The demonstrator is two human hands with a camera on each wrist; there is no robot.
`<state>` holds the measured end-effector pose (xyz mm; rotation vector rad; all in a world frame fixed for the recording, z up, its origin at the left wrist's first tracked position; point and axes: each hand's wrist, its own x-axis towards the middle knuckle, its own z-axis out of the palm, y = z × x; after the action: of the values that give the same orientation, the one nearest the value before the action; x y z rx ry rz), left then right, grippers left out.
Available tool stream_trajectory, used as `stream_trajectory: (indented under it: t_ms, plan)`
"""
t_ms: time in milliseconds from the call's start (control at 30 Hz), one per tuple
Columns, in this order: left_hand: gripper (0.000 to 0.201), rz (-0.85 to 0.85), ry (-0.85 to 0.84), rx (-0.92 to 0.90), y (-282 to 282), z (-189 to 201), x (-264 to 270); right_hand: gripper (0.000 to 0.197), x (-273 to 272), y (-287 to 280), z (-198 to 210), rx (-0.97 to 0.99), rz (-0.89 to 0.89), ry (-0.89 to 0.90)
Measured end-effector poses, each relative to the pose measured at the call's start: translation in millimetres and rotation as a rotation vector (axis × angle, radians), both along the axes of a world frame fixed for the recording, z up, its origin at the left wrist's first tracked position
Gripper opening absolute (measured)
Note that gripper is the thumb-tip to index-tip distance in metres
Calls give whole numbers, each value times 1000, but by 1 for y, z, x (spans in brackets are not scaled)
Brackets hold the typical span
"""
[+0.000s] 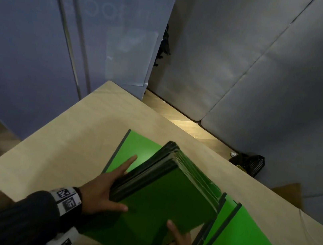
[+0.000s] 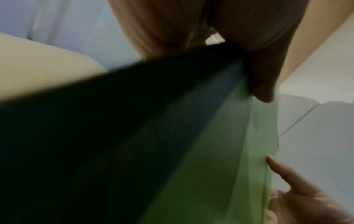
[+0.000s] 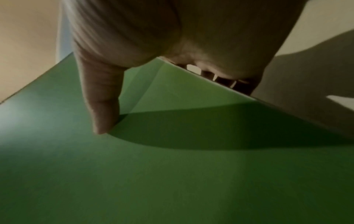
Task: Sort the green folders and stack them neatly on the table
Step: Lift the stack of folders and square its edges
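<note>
A thick pile of green folders (image 1: 165, 190) sits tilted between the fingers – more green folders (image 1: 243, 239) lie flat just beside them.

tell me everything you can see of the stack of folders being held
The stack is a thick bundle of bright green folders with dark spines and worn, pale edges, looking like card. It is tilted, its far end raised above the table. The left hand holds its spine side, thumb on the top cover; the right hand grips the near edge, thumb on top. Other green folders lie flat under and beside it.
</note>
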<state>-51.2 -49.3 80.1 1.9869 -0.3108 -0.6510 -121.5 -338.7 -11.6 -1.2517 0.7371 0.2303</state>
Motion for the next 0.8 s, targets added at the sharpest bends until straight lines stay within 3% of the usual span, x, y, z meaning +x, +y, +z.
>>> stream_trajectory:
  t_ms: [67, 133, 200, 267, 367, 400, 500, 567, 733, 800]
  plan:
    - [124, -82, -33, -35, -5, -4, 12, 90, -3, -16, 15, -191, -24, 19]
    - [102, -117, -69, -36, -10, -1, 24, 60, 0, -25, 29, -390, -99, -38]
    - [88, -120, -103, -4, -15, 3, 37, 33, 9, -30, 52, -327, -115, -246]
    - [89, -78, -151, -13, -16, 5, 47, 31, 15, -24, 71, -224, -75, -350]
    - [106, -16, -159, -106, -17, 6, 54, 19, 25, -20, 96, -292, 4, -454]
    - [105, 12, -144, -136, -18, 6, 54, 26, 24, -20, 93, -328, 23, -475]
    - [100, 125, -19, -210, -19, -1, 48, 83, 18, -14, 72, -341, 6, -441]
    - [92, 160, 36, -180, -16, -12, 44, 98, 17, -8, 56, -275, 17, -403]
    - [44, 138, 100, -51, -22, -30, 46, 93, 23, -10, 34, -306, 105, -206]
    - [46, 107, 98, 11, -25, -46, 51, 87, 23, -11, 31, -358, 177, -149]
